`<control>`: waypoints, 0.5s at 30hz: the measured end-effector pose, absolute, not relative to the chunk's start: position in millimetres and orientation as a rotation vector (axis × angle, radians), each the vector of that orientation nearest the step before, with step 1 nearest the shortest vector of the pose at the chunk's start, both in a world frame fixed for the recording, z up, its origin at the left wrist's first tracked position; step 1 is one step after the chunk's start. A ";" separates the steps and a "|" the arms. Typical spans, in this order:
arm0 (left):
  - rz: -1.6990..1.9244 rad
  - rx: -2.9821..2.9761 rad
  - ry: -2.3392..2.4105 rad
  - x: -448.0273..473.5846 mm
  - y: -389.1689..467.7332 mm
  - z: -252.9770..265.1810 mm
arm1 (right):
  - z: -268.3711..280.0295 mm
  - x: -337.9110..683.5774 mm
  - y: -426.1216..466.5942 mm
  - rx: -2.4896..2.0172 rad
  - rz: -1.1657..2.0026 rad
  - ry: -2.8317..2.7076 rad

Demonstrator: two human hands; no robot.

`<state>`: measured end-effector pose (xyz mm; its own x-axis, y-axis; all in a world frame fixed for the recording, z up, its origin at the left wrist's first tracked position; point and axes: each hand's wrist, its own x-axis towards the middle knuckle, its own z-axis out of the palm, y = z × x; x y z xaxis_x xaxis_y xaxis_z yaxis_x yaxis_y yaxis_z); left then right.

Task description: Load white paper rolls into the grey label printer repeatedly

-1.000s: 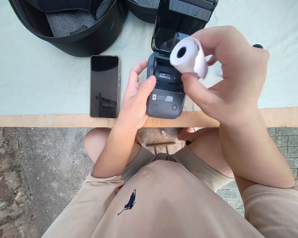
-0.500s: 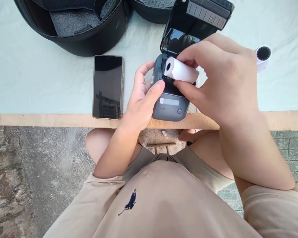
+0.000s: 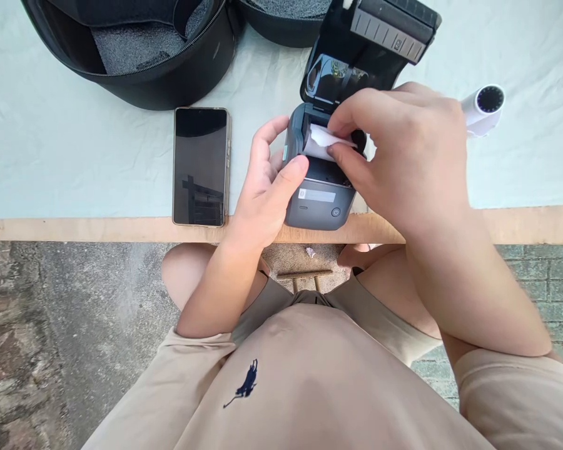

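A small dark grey label printer [image 3: 321,209] sits at the table's front edge with its black lid [image 3: 338,53] raised. Inside its bay lies a white paper roll [image 3: 316,149], its torn loose end facing up. My left hand [image 3: 272,187] clasps the printer's left side, thumb on the front corner and fingers behind. My right hand [image 3: 403,150] reaches over from the right, thumb and forefinger pinching the paper's loose end. Part of the roll and the right side of the bay are hidden by these fingers.
A phone [image 3: 201,165] with a dark screen lies left of the printer. Behind it stands an open black zippered case [image 3: 169,84] with grey foam. Another white roll [image 3: 485,109] with a dark core lies at the right on the pale cloth [image 3: 520,169].
The paper roll has gone down from a tilted position above the bay into the printer. My right hand has shifted slightly left and now pinches the paper's end. My left hand stays on the printer.
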<state>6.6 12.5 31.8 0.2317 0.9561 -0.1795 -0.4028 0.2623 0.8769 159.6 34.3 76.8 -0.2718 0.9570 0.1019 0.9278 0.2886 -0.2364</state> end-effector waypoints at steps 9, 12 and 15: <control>1.259 0.579 1.010 24.2 11.5 56.3 | 75.0 159.0 19.5 -1.253 0.076 -2.275; 1.338 0.532 0.988 28.3 11.7 58.3 | 70.6 156.7 13.3 -1.127 0.119 -2.262; 1.357 0.512 0.901 27.4 11.9 53.7 | 64.1 156.2 10.4 -1.074 0.069 -2.221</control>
<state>27.4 11.9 53.7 -0.0344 0.9671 -0.2521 -0.6076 0.1801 0.7735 156.2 10.4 64.1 -0.4445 0.7152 0.5393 0.6803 0.6612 -0.3163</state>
